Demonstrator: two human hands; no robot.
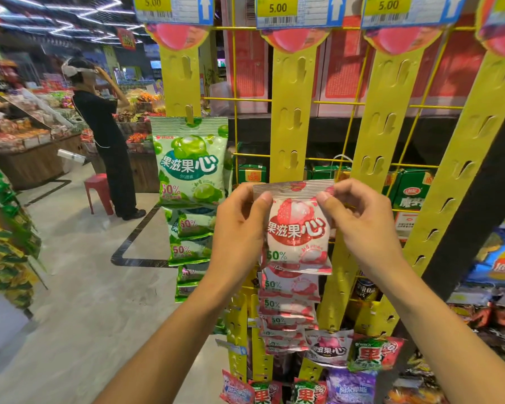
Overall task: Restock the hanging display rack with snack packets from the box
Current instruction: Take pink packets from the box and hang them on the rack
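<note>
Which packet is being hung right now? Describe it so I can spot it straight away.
Find the second yellow hanging strip from the left on the wire rack. In front of its lower part, the left hand and right hand pinch the top corners of a pink-and-white lychee packet. Unlike the same-flavour packets stacked below, it is held up; the neighbouring strip's packets are green.

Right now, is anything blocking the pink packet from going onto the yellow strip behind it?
Nothing visible does. The left hand and right hand pinch the pink packet by its top corners, right in front of the second yellow strip. Its hooks above the packet are bare; more pink packets hang only lower down.
</note>
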